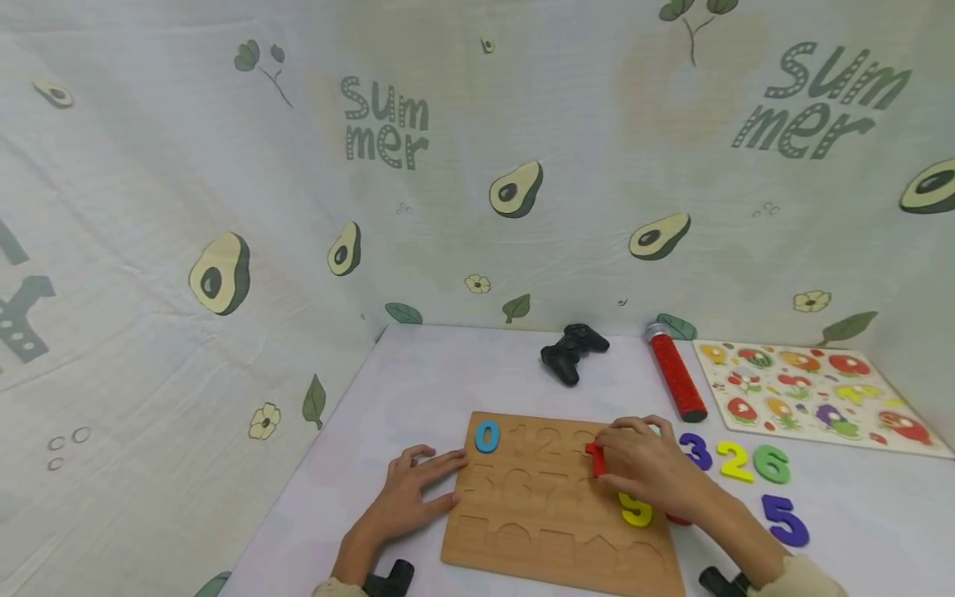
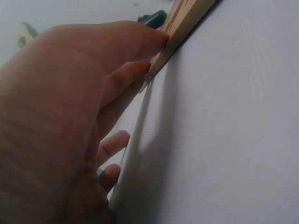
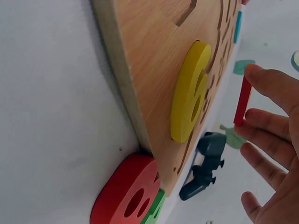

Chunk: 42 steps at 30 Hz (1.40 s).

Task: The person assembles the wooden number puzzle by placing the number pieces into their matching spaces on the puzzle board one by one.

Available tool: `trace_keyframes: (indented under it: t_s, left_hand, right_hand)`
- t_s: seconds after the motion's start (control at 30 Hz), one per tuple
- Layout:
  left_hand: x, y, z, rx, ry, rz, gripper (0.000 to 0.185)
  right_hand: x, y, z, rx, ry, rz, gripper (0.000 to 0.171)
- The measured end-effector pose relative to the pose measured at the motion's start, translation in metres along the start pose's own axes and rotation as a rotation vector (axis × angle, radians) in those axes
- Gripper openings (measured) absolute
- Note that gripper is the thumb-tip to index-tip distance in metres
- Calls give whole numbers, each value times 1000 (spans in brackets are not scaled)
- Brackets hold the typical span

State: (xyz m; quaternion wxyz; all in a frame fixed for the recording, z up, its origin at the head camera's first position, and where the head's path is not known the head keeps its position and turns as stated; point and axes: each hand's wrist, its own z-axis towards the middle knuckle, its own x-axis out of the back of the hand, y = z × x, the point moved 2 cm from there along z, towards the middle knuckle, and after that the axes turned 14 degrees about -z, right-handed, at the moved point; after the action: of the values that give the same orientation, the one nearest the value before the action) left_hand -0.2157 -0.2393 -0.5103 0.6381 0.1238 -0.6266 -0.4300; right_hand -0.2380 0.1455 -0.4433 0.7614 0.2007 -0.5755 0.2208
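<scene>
My left hand (image 1: 412, 489) touches the left edge of a wooden number puzzle board (image 1: 522, 543), thumb and fingertips against its side. In the left wrist view the thumb meets the board's edge (image 2: 189, 25). Above the board's right part, my right hand (image 1: 649, 464) pinches a small red number piece (image 1: 597, 458) between thumb and fingers. The right wrist view shows that red piece (image 3: 243, 100) edge-on, held off the board. A blue 0 (image 1: 487, 436) sits at the board's top left. On the board below my right hand lies a yellow 9 (image 3: 187, 93).
Right of the board lie a purple 3 (image 1: 696, 451), yellow 2 (image 1: 735, 462), green 6 (image 1: 772, 464) and purple 5 (image 1: 785, 521). A red 8 (image 3: 124, 193) and a green piece (image 3: 154, 210) lie beside its edge. Behind are a black game controller (image 1: 573, 352), red cylinder (image 1: 677, 373) and fruit board (image 1: 813, 394).
</scene>
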Motion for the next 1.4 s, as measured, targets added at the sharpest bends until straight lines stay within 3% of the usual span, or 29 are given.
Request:
trace_keyframes:
  t_s: [0.47, 0.73, 1.4]
  left_hand:
    - [-5, 0, 4, -25, 1, 8, 52]
    - [-2, 1, 3, 4, 3, 20, 52]
    - [0, 0, 1, 2, 6, 25, 52]
  right_hand:
    - [-10, -7, 13, 40, 34, 2, 41]
    - [-10, -16, 24, 51, 34, 25, 44]
    - [-20, -32, 48, 84, 51, 27, 43]
